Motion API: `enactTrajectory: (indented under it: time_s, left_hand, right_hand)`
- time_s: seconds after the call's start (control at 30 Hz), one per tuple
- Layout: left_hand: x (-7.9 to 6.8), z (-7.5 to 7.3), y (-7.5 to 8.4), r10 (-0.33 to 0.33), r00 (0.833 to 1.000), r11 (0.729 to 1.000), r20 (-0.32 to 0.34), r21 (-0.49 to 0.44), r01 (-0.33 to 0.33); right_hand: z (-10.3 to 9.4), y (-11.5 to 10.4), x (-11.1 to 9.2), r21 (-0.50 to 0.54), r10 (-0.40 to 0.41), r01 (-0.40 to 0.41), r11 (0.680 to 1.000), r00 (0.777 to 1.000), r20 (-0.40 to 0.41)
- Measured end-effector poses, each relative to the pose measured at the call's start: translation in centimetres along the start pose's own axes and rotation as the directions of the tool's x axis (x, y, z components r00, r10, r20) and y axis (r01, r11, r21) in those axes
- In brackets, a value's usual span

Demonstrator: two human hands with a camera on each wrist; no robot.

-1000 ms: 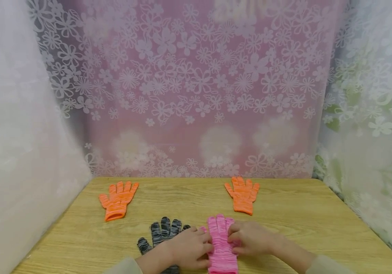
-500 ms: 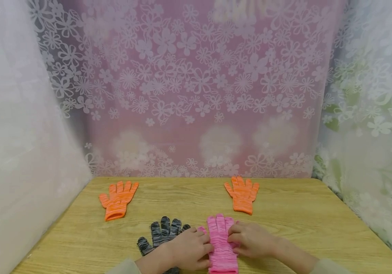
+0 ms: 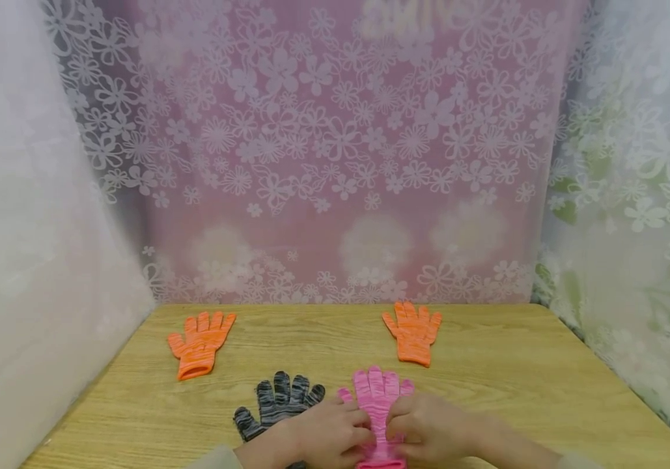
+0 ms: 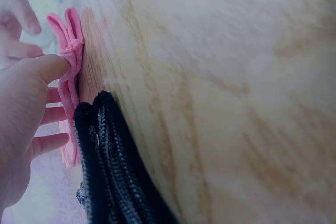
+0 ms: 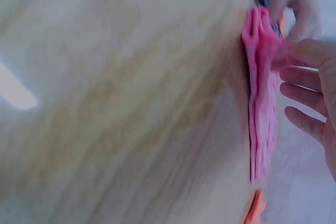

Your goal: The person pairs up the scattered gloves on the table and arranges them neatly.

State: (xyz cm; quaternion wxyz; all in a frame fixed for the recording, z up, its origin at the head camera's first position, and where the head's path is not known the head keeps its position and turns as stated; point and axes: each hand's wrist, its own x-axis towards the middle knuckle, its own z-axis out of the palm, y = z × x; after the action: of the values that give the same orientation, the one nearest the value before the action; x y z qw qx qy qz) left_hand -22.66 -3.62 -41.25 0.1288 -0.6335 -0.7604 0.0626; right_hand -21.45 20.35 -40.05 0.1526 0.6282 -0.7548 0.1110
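A pink knitted glove [image 3: 377,400] lies flat near the table's front, fingers pointing away and spread. My left hand [image 3: 331,433] rests its fingertips on the glove's left side; in the left wrist view the thumb touches its edge near the cuff and the other fingers extend loosely. From the right, my right hand [image 3: 428,426] has its fingers over the glove's lower part. The right wrist view has them loosely extended beside the pink glove [image 5: 261,87], partly blurred. A black-and-grey glove [image 3: 280,404] lies left of it, partly hidden under my left forearm.
Two orange gloves lie farther back, the left orange glove [image 3: 200,345] and the right orange glove [image 3: 413,333]. The wooden table [image 3: 504,365] is enclosed by floral curtains [image 3: 335,163] at the back and sides.
Both hands have moved down along the pink glove toward its cuff. Its rightmost finger now lies spread out and visible. The other gloves have stayed in place.
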Motion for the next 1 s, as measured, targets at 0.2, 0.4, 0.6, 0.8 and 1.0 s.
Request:
enactTrajectory:
  time_s: [0.2, 0.4, 0.6, 0.8, 1.0]
  left_hand:
    - [-0.2, 0.0, -0.4, -0.022, 1.0, 1.0, -0.016, -0.005, 0.021]
    - [-0.8, -0.1, -0.9, -0.045, 0.999, 0.999, -0.012, -0.03, 0.044]
    - [-1.0, 0.0, -1.0, -0.03, 1.0, 1.0, 0.002, 0.003, 0.03]
    - [-1.0, 0.2, -1.1, -0.033, 0.999, 0.999, 0.025, -0.026, 0.034]
    - [-1.0, 0.3, -1.2, -0.035, 0.999, 0.998, 0.038, -0.05, 0.037]
  right_hand:
    - [1.0, -1.1, 1.4, -0.093, -0.104, 0.104, 0.99, 0.995, 0.013]
    - [1.9, -1.5, 1.6, -0.283, -0.178, 0.208, 0.936, 0.976, 0.129]
    - [2.4, -1.6, 1.8, -0.279, -0.164, 0.196, 0.94, 0.977, 0.135]
    - [2.8, -1.4, 2.0, -0.239, -0.189, 0.205, 0.949, 0.978, 0.091]
    - [2.6, -1.3, 1.8, -0.196, -0.201, 0.207, 0.958, 0.978, 0.052]
